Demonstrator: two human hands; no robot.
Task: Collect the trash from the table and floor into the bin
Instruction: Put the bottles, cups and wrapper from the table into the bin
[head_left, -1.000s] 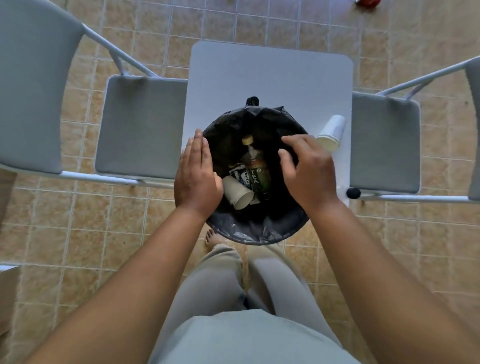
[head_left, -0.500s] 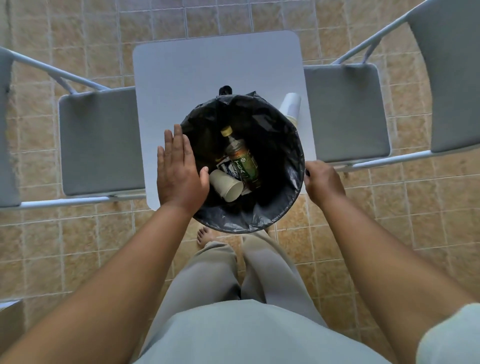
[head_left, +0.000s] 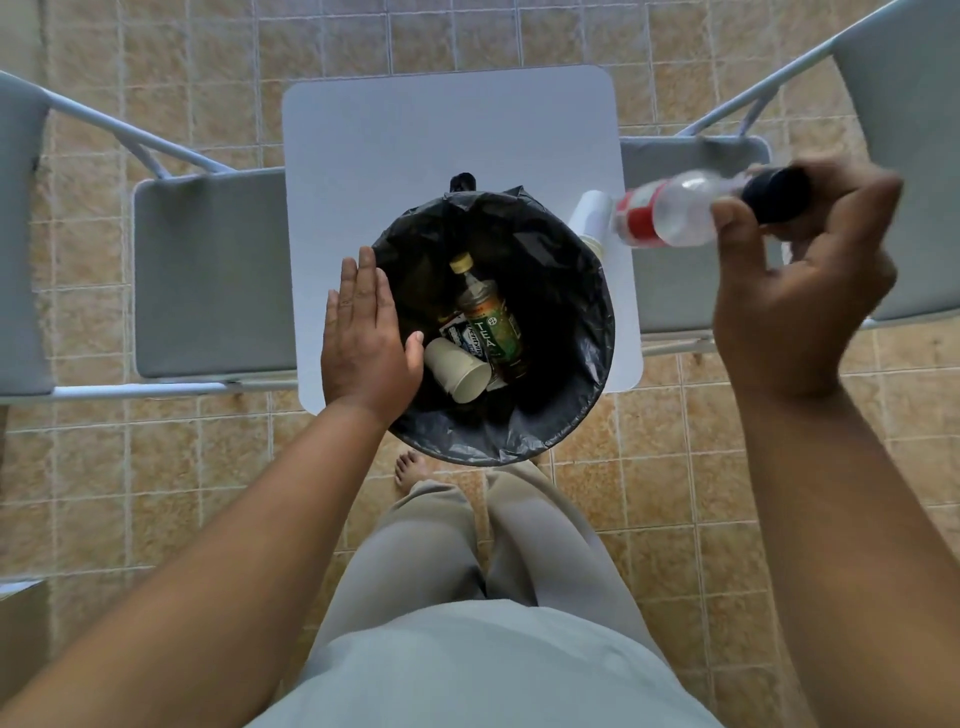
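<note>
1. Fingers (head_left: 857, 182) of R hand (head_left: 800, 301) curl round clear bottle (head_left: 675, 213), held over table's (head_left: 447, 140) right edge.
2. L hand (head_left: 363, 338), fingers straight, together, lies flat on bin (head_left: 592, 374) rim at near edge.
3. Step: bottle to bin; next, prob. swing it over opening, release.

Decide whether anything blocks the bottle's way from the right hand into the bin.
Nothing visible does. The right hand holds the bottle right of the bin, whose mouth is open. The left hand rests on the left rim; a cup sits outside the right rim.

Soft even daylight; right hand (head_left: 800, 296) and bottle (head_left: 675, 213) motion-blurred
</note>
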